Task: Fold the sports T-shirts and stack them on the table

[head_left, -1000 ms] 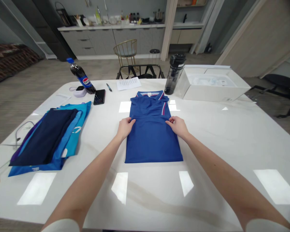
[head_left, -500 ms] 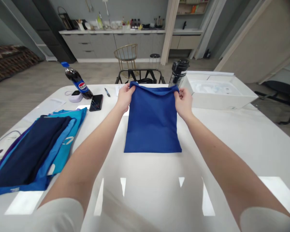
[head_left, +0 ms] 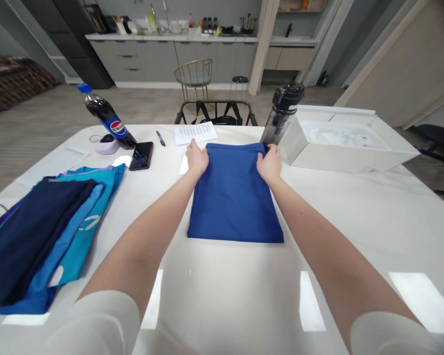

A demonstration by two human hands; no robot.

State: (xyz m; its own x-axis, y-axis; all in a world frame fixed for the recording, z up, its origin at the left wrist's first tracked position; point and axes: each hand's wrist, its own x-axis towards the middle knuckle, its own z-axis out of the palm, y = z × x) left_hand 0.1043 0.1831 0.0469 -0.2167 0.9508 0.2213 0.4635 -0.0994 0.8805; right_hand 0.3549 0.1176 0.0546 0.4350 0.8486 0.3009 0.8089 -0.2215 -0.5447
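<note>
A blue polo shirt (head_left: 237, 197) lies folded into a rectangle on the white table, its collar and striped trim hidden under the top layer. My left hand (head_left: 197, 159) is at the shirt's upper left edge, fingers curled against the cloth and partly hidden. At the upper right corner my right hand (head_left: 270, 163) grips the edge, thumb on top of the fabric. Just beyond that hand stands a dark clear water bottle (head_left: 282, 111).
Left on the table (head_left: 355, 222) is a pile of folded clothes (head_left: 40, 231). Behind it are a phone (head_left: 141, 156), a cola bottle (head_left: 109, 118), an earphone case (head_left: 106, 145) and a pen (head_left: 160, 138). A printed sheet (head_left: 195, 132) lies at the back; a white box (head_left: 340, 155) stands right.
Both hands raised the shirt's fold line, carried it away from me over the collar part, then lowered it onto the table. The collar is now covered.
</note>
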